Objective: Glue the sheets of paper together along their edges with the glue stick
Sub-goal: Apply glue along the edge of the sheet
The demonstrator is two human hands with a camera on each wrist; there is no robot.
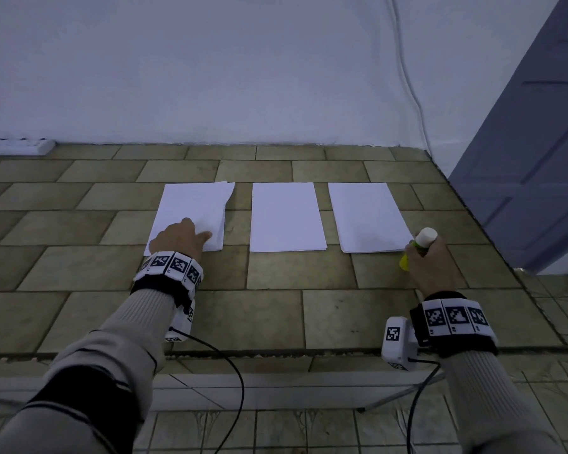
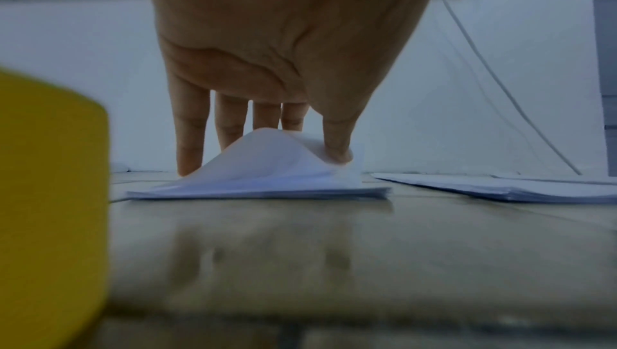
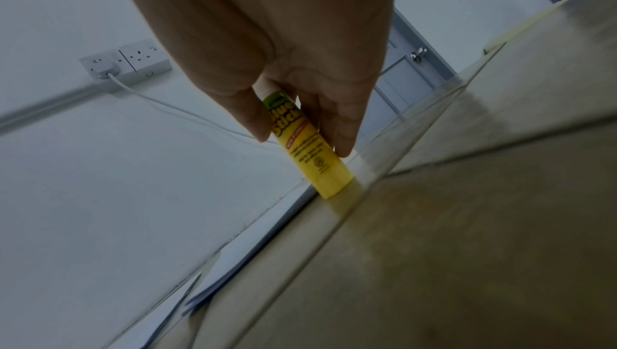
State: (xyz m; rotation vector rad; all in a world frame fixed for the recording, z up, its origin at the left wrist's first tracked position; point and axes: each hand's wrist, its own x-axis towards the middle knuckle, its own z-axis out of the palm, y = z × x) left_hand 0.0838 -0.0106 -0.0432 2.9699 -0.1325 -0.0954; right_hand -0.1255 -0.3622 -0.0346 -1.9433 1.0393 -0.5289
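paper stacks [image 1: 286,217]: matt white | tiled surface [image 1: 276,316]: glossy | glue stick [image 3: 310,149]: smooth plastic

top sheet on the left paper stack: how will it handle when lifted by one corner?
Likely floppy: under the left hand the top sheet of the left stack of white paper already bows into a hump. Probably light and slippery: the stack's far edges look fanned askew, so neighbours may drag along. It may crease if pinched hard.
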